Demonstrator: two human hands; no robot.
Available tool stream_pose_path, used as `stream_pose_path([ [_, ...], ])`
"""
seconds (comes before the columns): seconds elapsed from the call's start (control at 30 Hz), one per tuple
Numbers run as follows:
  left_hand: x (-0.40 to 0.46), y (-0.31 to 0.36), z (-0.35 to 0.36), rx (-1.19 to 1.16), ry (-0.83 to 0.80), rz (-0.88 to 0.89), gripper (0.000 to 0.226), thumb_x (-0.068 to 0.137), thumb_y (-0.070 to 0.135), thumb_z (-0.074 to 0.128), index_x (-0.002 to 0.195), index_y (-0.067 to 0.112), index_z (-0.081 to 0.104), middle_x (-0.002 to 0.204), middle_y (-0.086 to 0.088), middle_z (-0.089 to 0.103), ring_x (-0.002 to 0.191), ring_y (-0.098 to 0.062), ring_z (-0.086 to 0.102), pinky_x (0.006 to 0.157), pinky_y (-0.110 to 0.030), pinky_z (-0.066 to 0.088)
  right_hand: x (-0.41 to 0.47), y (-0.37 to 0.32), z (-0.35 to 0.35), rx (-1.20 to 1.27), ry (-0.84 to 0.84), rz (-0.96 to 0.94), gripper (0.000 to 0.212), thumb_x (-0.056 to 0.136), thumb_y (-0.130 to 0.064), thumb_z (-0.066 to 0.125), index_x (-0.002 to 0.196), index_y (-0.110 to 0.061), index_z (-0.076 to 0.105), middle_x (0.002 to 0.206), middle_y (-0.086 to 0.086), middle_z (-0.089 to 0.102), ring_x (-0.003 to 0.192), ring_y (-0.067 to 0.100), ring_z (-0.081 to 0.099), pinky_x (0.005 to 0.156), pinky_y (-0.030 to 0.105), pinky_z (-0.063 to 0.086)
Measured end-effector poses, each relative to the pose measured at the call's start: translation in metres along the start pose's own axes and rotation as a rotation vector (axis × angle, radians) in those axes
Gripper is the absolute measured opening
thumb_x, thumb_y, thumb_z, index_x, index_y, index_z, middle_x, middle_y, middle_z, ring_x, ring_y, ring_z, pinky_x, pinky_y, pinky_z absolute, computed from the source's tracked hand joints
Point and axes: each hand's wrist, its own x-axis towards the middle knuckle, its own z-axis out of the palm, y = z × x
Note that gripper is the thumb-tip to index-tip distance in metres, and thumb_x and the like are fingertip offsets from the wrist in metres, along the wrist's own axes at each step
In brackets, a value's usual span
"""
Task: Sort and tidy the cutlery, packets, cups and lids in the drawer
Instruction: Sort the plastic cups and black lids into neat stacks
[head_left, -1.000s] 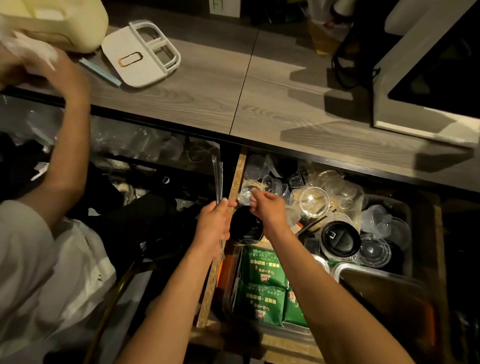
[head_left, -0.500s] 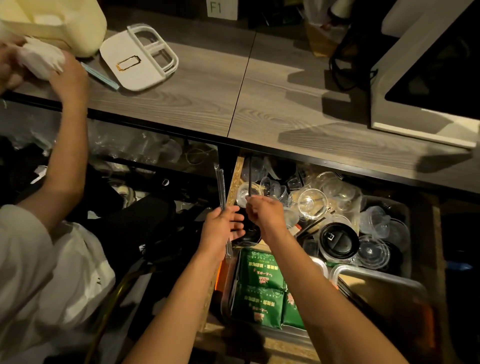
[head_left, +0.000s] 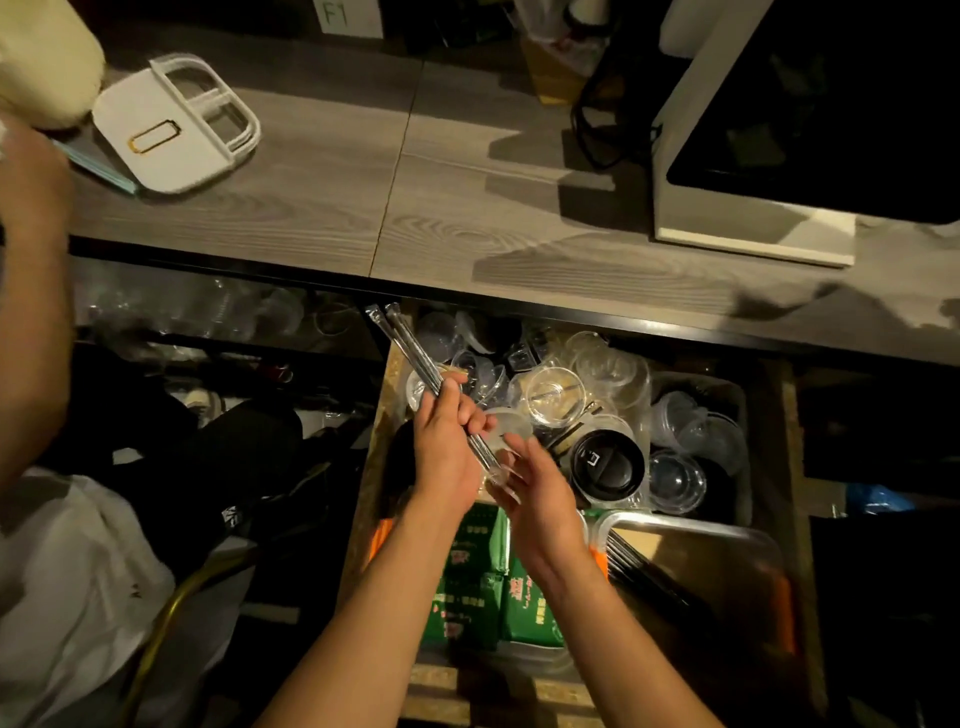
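Chopsticks in clear plastic sleeves (head_left: 415, 358) were the item in hand at this point. We had our left hand (head_left: 449, 441) curled round the middle of the bundle, the grip firm on them, the long thin sticks slanting up and left over the drawer's wooden side (head_left: 387, 389). Our right hand (head_left: 535, 488) sat just beneath, fingers loose and spread, cupping the lower tips without closing on them. We judged this as the gathering step: squaring the sticks into one neat bundle before they got a home.

Next move, as we read it, called for levelling those ends against the right palm, then laying the bundle flat beside the dark cutlery in the steel tray (head_left: 727, 530) at the drawer's near right.

The sleeves looked glossy, slippery and crinkly, so a light hold could let one slide out. Behind the hands lay a jumble of clear plastic cups (head_left: 556, 395), thin-walled, round and glinting, some nested, some tipped. A black domed lid (head_left: 608, 462) stood matte among them. Green printed packets (head_left: 467, 603) lay flat in the near compartment. Above, the grey wood-grain desk (head_left: 467, 218) carried a white lid with a handle (head_left: 171, 135).
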Motion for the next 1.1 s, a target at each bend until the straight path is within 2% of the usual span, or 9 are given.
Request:
stream_pose_path([
  [0.1, -0.016, -0.018, 0.011, 0.092, 0.001, -0.012, 0.024, 0.105, 0.025, 0.046, 0.089, 0.011, 0.057, 0.054, 0.005, 0.032, 0.047, -0.010, 0.031, 0.048, -0.026, 0.035, 0.003, -0.015, 0.002, 0.302, 0.000, 0.117, 0.039, 0.104, -0.043, 0.036, 0.108, -0.011, 0.059, 0.081, 0.005, 0.057, 0.081, 0.017, 0.056, 0.078, 0.033, 0.044],
  [0.2, -0.025, -0.032, 0.017, 0.119, -0.020, -0.077, 0.028, 0.106, 0.028, 0.043, 0.087, 0.011, 0.055, 0.052, 0.006, 0.033, 0.043, -0.008, 0.031, 0.041, -0.022, 0.030, 0.011, -0.024, -0.004, 0.332, 0.029, 0.167, 0.044, 0.103, -0.048, 0.035, 0.114, -0.011, 0.058, 0.069, 0.004, 0.052, 0.071, 0.018, 0.054, 0.077, 0.034, 0.045],
  [0.4, -0.008, -0.037, 0.005, 0.345, -0.055, -0.213, 0.028, 0.105, 0.028, 0.046, 0.082, 0.013, 0.056, 0.049, 0.008, 0.034, 0.036, -0.005, 0.025, 0.032, -0.019, 0.019, 0.039, -0.053, -0.053, -0.240, 0.215, -0.244, 0.025, 0.101, -0.027, 0.047, 0.086, -0.018, 0.064, 0.084, 0.000, 0.066, 0.082, 0.014, 0.060, 0.078, 0.030, 0.047],
  [0.47, -0.003, -0.044, -0.002, 0.498, -0.092, -0.247, 0.028, 0.104, 0.028, 0.049, 0.085, 0.011, 0.061, 0.048, 0.007, 0.033, 0.036, -0.006, 0.027, 0.033, -0.020, 0.021, 0.057, -0.068, -0.075, -0.510, 0.310, -0.377, 0.019, 0.100, -0.018, 0.051, 0.101, -0.016, 0.070, 0.099, -0.001, 0.069, 0.095, 0.014, 0.062, 0.086, 0.028, 0.047],
  [0.57, 0.000, -0.056, 0.000, 0.588, -0.113, -0.217, 0.032, 0.105, 0.025, 0.046, 0.095, 0.005, 0.069, 0.053, 0.000, 0.047, 0.043, -0.011, 0.045, 0.040, -0.023, 0.039, 0.080, -0.088, -0.095, -0.865, 0.322, -0.397, 0.024, 0.101, -0.017, 0.049, 0.098, -0.009, 0.071, 0.085, 0.003, 0.064, 0.080, 0.014, 0.056, 0.075, 0.025, 0.040],
  [0.67, 0.006, -0.069, 0.010, 0.529, -0.108, -0.241, 0.031, 0.106, 0.024, 0.044, 0.106, 0.005, 0.069, 0.097, -0.015, 0.071, 0.080, -0.019, 0.069, 0.063, -0.025, 0.057, 0.103, -0.100, -0.099, -1.119, 0.214, -0.316, 0.027, 0.103, -0.023, 0.045, 0.094, -0.014, 0.069, 0.088, 0.006, 0.064, 0.081, 0.020, 0.056, 0.069, 0.025, 0.034],
  [0.77, 0.019, -0.081, 0.016, 0.525, -0.058, -0.252, 0.028, 0.105, 0.027, 0.046, 0.112, 0.010, 0.068, 0.128, -0.017, 0.060, 0.106, -0.026, 0.064, 0.082, -0.029, 0.055, 0.115, -0.103, -0.100, -1.164, 0.078, -0.298, 0.034, 0.105, -0.026, 0.042, 0.113, -0.006, 0.069, 0.105, 0.011, 0.068, 0.099, 0.024, 0.061, 0.072, 0.023, 0.035],
  [0.9, 0.027, -0.085, 0.023, 0.516, -0.055, -0.253, 0.032, 0.106, 0.029, 0.046, 0.128, 0.015, 0.063, 0.135, -0.010, 0.052, 0.114, -0.024, 0.060, 0.085, -0.027, 0.053, 0.125, -0.104, -0.097, -1.145, -0.028, -0.216, 0.040, 0.106, -0.029, 0.039, 0.131, -0.005, 0.059, 0.131, 0.016, 0.061, 0.125, 0.029, 0.052, 0.096, 0.029, 0.037],
  [1.1, 0.037, -0.083, 0.030, 0.437, 0.002, -0.175, 0.035, 0.105, 0.028, 0.047, 0.132, 0.008, 0.058, 0.141, -0.013, 0.054, 0.115, -0.023, 0.062, 0.101, -0.035, 0.050, 0.154, -0.101, -0.095, -1.109, -0.132, -0.098, 0.034, 0.103, -0.023, 0.046, 0.117, 0.000, 0.067, 0.108, 0.011, 0.067, 0.102, 0.024, 0.061, 0.093, 0.034, 0.045],
])
